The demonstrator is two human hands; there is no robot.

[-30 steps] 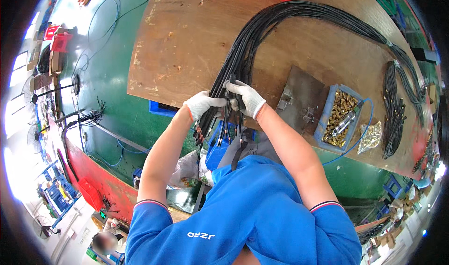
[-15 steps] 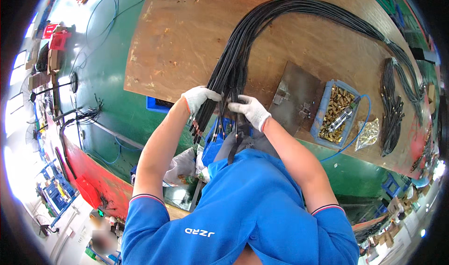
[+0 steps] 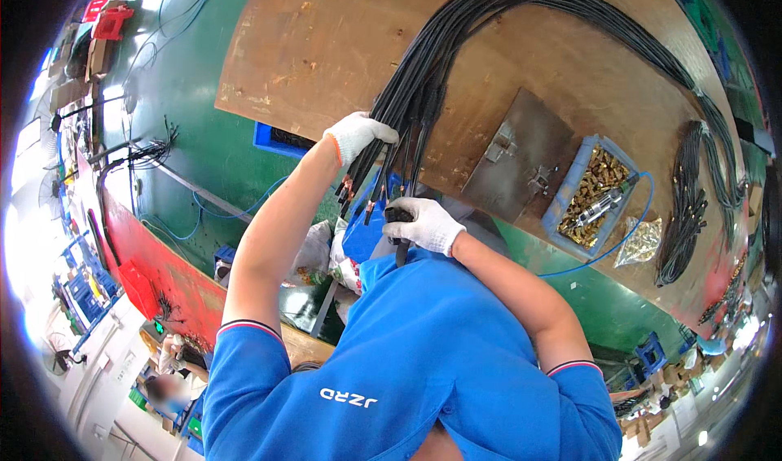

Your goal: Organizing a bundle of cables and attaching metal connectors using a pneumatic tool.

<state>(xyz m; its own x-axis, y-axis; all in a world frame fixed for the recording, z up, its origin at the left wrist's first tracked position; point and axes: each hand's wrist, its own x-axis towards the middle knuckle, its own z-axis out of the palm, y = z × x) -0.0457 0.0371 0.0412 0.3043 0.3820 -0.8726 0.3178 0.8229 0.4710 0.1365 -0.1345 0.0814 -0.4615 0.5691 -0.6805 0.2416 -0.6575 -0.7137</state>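
My left hand [image 3: 362, 135], in a white glove, is closed around a bundle of long black cables [image 3: 415, 78] near the table's front edge. Bare copper-coloured cable ends [image 3: 347, 189] hang below it, spread into smaller clusters. My right hand [image 3: 425, 226], gloved as well, is drawn in close to my waist, beneath the cable ends. Its fingers are closed on a black piece [image 3: 397, 216] whose kind I cannot make out; a dark strap-like tail [image 3: 402, 253] hangs just under it. From the hands, the cables arch over the table and bend to the right.
A blue-grey bin [image 3: 562, 208] of brass fittings stands right of a dark metal plate [image 3: 521, 155] on the wooden table [image 3: 309, 46]. A hand tool [image 3: 599, 208] with a blue hose lies over the bin. Beyond are a clear bag of small parts [image 3: 639, 243] and another cable bundle [image 3: 683, 208].
My right hand has left the hanging cables and moved down toward my waist, now with a black piece in it. My left hand keeps hold of the bundle, slightly higher in view.
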